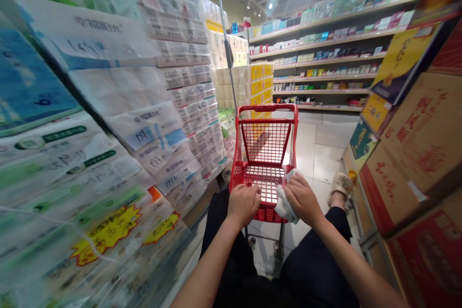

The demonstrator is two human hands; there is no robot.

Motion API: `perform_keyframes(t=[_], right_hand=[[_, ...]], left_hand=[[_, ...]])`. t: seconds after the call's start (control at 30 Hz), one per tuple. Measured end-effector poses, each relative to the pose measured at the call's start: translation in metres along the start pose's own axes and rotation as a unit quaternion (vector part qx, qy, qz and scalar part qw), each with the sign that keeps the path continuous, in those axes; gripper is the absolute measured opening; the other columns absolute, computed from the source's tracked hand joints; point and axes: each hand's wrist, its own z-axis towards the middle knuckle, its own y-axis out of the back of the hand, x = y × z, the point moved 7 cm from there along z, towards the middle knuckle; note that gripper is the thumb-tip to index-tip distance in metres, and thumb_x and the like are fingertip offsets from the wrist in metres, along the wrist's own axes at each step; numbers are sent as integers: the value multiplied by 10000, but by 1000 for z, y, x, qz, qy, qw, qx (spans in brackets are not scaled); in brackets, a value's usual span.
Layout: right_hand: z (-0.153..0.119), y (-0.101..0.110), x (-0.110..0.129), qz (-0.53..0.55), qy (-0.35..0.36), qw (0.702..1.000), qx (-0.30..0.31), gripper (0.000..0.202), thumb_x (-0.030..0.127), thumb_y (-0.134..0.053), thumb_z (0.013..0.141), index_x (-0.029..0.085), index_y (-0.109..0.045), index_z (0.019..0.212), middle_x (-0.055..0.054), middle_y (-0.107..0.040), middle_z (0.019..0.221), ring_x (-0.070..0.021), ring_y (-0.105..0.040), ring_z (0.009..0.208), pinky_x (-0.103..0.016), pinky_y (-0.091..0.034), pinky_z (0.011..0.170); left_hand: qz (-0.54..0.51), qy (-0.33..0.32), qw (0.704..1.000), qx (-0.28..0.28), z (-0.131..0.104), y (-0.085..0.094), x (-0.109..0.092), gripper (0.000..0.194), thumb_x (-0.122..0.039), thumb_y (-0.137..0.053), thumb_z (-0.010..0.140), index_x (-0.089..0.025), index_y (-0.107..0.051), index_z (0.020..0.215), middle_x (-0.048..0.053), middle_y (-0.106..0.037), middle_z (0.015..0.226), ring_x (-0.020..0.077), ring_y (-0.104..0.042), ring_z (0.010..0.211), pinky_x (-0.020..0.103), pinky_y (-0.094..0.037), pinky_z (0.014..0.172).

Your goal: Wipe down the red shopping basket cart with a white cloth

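Observation:
A small red shopping cart (pixel 267 165) with a grid-patterned plastic basket stands right in front of me, between my legs. Nothing lies on the visible part of the basket floor. My left hand (pixel 243 203) is closed over the left part of its near edge, the fingertips curled out of sight. At the right side of that edge, my right hand (pixel 302 198) is closed around a crumpled white cloth or tissue (pixel 285 204). The cloth hangs against the basket; whether the fingers also grip the edge is hidden.
Tall stacks of wrapped tissue packs (pixel 144 120) line the left side, with yellow price tags (pixel 108 236). Cardboard cartons (pixel 426 130) are piled close on the right. Shelves of small boxed goods (pixel 325 57) span the back. A thin metal pole (pixel 224 33) rises beyond the cart's left side.

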Motion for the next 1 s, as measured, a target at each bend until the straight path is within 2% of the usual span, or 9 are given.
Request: perform_keyframes(t=[0.1,0.17,0.27,0.37,0.5,0.6,0.8,0.9,1.0], right_hand=[[-2,3,7,-25,-8,1000,-3,311,254,-410,949,216,-512,657,-14,-552,723,-177,-514,851,-447,-307,1091],[-3,3,12,-47,-12,999,6,300,251,-419,944,216,-525,665,-17,-559,725,-181,-510,866,-438,-317,1074],[-6,5,19,-69,-8,997,25,284,250,-431,934,216,-539,674,-27,-577,739,-196,-507,903,-419,-353,1015],[-10,9,24,-69,6,997,46,292,247,-425,935,215,-535,666,-29,-590,750,-194,-506,898,-403,-368,974],[-9,12,13,-48,47,993,94,290,275,-426,947,220,-585,711,-25,-614,780,-185,-516,900,-392,-371,964],[6,11,-10,-26,73,990,118,300,329,-421,961,233,-628,766,-25,-633,803,-189,-534,916,-388,-391,945],[51,3,-65,2,23,995,96,392,419,-353,986,226,-651,818,-54,-663,872,-213,-557,957,-396,-436,904],[56,-2,-68,-4,-5,997,82,423,439,-334,988,223,-633,781,-56,-653,846,-216,-556,953,-398,-432,912],[41,-6,-47,-18,-7,997,77,407,414,-329,993,225,-614,773,-48,-636,839,-207,-546,935,-411,-406,955]], left_hand=[[22,17,1000,-2,-1,7,-14,160,-199,-443,899,-203,-584,977,29,-667,866,188,-608,862,389,-357,1011],[26,15,1000,-4,-2,8,-33,156,-221,-446,906,-201,-574,994,47,-663,934,211,-600,927,402,-365,997],[8,0,1000,12,-5,-2,-63,169,-243,-416,924,-202,-567,988,43,-656,879,209,-607,815,359,-431,809],[-4,-10,1000,11,-11,-11,-78,210,-248,-400,920,-193,-565,1038,32,-641,760,203,-596,690,340,-412,693],[-30,-38,999,-2,-17,-12,-77,208,-278,-429,905,-188,-574,1024,34,-644,727,198,-602,679,317,-387,661],[-44,-47,998,-7,-16,-12,-75,199,-293,-455,890,-192,-581,1005,32,-654,739,193,-602,681,308,-369,638],[-47,-41,998,5,-6,-16,-71,172,-325,-490,864,-212,-538,743,2,-633,695,182,-587,665,318,-334,619],[-44,-41,998,4,-4,-16,-68,134,-337,-532,825,-218,-540,763,-5,-632,708,184,-582,670,322,-335,627],[-40,-40,998,1,-5,-15,-63,115,-328,-555,796,-217,-545,765,-2,-639,725,189,-582,687,328,-343,648]])
